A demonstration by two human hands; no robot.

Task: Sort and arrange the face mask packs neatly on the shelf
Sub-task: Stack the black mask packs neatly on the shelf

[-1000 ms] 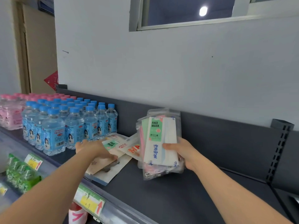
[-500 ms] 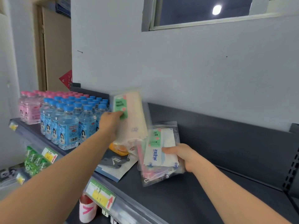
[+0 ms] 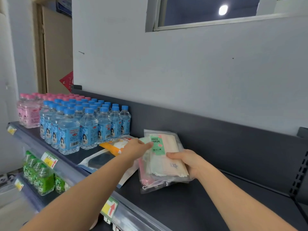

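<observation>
Holding a stack of face mask packs [image 3: 160, 179] mid-shelf, the right hand [image 3: 190, 164] has its thumb laid across the front of the top pack [image 3: 168, 155] and its fingers curled round behind the stack's right edge, a firm grip. Stack's long axis runs from the near shelf [image 3: 191, 210] edge up and away twd the dark back panel [image 3: 216, 139], leaning back a bit. The green "FACE MASK" label sits at the far, upper end, text upright to the viewer. The zip and ear-loop end points down twd the deck. Can't tell if the bottom edge actually touches the deck.

Left hand [image 3: 135, 147] reaches in from the left, back of hand up, fingers mostly straight, tips touching the top pack's left edge right by the label. Thumb hidden, so can't tell whether it pinches the pack or just touches it.

More packs lie flat just left of the stack, partly under the left forearm: an orange pack [image 3: 112, 146] and a dark-printed pack [image 3: 98, 161]. Blue-capped bottles [image 3: 86, 127] stand in rows further left, w/ pink bottles [image 3: 30, 112] beyond them. Green bottles [image 3: 41, 179] sit on the level below.
</observation>
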